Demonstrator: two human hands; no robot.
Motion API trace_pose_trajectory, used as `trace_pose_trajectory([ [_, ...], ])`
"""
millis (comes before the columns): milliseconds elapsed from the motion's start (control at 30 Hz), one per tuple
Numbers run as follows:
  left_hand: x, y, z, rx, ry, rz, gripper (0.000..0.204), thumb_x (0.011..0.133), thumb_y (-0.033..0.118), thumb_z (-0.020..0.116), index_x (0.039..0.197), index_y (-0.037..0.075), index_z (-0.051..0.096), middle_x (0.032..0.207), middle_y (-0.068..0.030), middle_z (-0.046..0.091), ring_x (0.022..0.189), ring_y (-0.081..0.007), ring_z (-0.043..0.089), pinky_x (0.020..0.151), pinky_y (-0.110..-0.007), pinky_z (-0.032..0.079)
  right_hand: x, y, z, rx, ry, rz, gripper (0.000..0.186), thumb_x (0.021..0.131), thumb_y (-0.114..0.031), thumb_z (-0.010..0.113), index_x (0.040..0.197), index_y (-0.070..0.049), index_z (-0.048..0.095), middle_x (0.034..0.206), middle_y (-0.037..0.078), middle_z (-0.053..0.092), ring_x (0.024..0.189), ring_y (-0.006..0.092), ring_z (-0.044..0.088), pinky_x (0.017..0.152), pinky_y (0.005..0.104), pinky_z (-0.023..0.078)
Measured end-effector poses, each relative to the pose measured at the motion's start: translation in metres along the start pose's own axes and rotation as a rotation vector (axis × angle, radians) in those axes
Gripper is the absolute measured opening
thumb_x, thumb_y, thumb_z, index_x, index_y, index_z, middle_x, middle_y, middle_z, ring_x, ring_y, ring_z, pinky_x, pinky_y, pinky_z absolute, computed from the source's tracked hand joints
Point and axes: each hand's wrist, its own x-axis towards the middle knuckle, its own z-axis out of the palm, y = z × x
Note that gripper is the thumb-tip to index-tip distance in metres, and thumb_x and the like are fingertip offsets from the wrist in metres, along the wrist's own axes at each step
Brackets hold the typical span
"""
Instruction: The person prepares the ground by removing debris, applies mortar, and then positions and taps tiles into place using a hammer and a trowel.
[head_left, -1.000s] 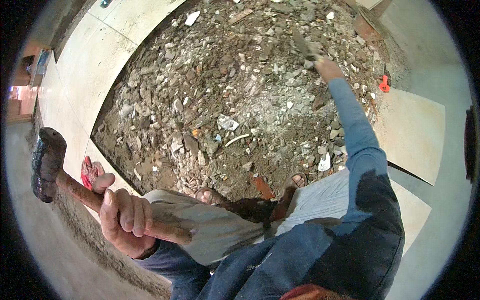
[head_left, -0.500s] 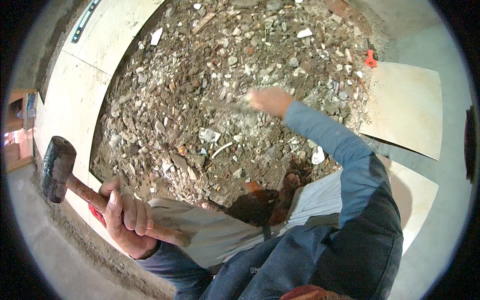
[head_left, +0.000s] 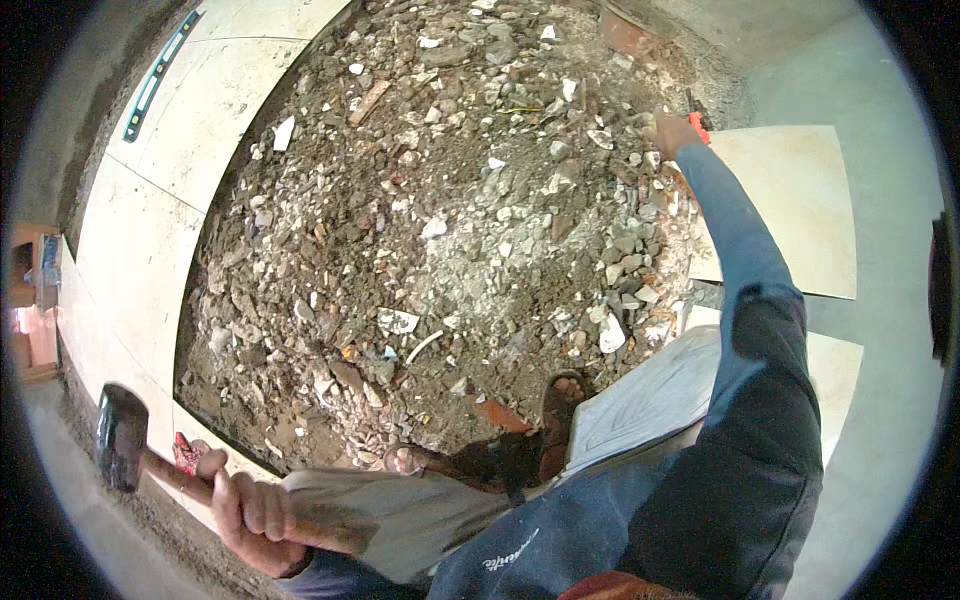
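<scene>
My left hand [head_left: 255,515] is wrapped round the wooden handle of a mallet with a black head [head_left: 122,437], held low at the left over the tile edge. Stretched out to the far right, my right hand [head_left: 675,133] is at the border of the rubble. Right beside it, partly covered by the hand, lies a tool with an orange-red handle [head_left: 699,127]. The fingers of that hand are turned away and blurred, so I cannot see whether they touch or grip the tool.
Broken stones and soil [head_left: 440,230] fill the middle. Cream tiles [head_left: 130,240] run along the left, with a spirit level [head_left: 160,75] on them and a red patterned item [head_left: 185,453] nearer me. More loose tiles [head_left: 780,200] lie at the right. My sandalled foot [head_left: 562,400] stands on the rubble.
My right hand has moved from above the middle of the rubble to the far right, beside the orange-red handle. The left hand and mallet sit a little lower in view.
</scene>
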Motion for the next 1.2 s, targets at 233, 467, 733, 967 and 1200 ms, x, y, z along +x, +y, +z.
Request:
trace_pose_trajectory([
  [233, -0.023, 0.018, -0.022, 0.101, 0.413, 0.06, 0.041, 0.107, 0.015, 0.032, 0.144, -0.002, 0.032, 0.054, 0.0048, 0.03, 0.037, -0.0049, 0.028, 0.033, -0.021, 0.031, -0.083, -0.134, 0.008, 0.459, -0.114, -0.356, 0.048, 0.097, -0.038, 0.044, 0.122, 0.003, 0.049, 0.101, 0.028, 0.067, 0.092, 0.0419, 0.067, 0.082, 0.0531, 0.053],
  [467, -0.014, 0.009, -0.027, 0.09, 0.116, 0.003, 0.035, 0.107, 0.017, 0.032, 0.137, -0.001, 0.039, 0.054, 0.0038, 0.033, 0.036, -0.0057, 0.03, 0.035, -0.023, 0.034, -0.052, -0.105, 0.071, 0.338, 0.036, -0.442, 0.047, 0.097, -0.044, 0.044, 0.13, -0.012, 0.053, 0.114, 0.022, 0.066, 0.1, 0.0379, 0.066, 0.088, 0.0497, 0.052],
  [733, -0.008, -0.001, -0.016, 0.179, 0.264, 0.033, 0.033, 0.107, 0.021, 0.039, 0.133, 0.002, 0.043, 0.052, 0.0049, 0.032, 0.035, -0.0043, 0.028, 0.033, -0.022, 0.035, -0.037, 0.015, 0.114, 0.127, -0.083, 0.006, 0.058, 0.093, -0.051, 0.055, 0.118, 0.001, 0.056, 0.111, 0.026, 0.066, 0.106, 0.0407, 0.063, 0.088, 0.0509, 0.05],
  [967, -0.009, 0.001, -0.031, 0.213, 0.331, 0.089, 0.033, 0.105, 0.018, 0.043, 0.132, -0.001, 0.046, 0.051, 0.0058, 0.031, 0.035, -0.0033, 0.027, 0.032, -0.02, 0.032, -0.084, -0.014, 0.095, 0.484, 0.122, 0.36, 0.062, 0.094, -0.049, 0.053, 0.124, 0.006, 0.053, 0.122, 0.029, 0.061, 0.112, 0.0403, 0.061, 0.095, 0.0504, 0.047],
  [1200, 0.01, -0.011, -0.019, 0.069, 0.069, -0.027, 0.032, 0.106, 0.011, 0.037, 0.134, -0.003, 0.042, 0.052, 0.0031, 0.038, 0.036, -0.0046, 0.033, 0.033, -0.021, 0.033, -0.249, -0.063, 0.132, 0.319, -0.188, -0.444, 0.046, 0.094, -0.049, 0.052, 0.117, -0.01, 0.058, 0.11, 0.018, 0.067, 0.093, 0.0377, 0.068, 0.08, 0.0478, 0.055],
])
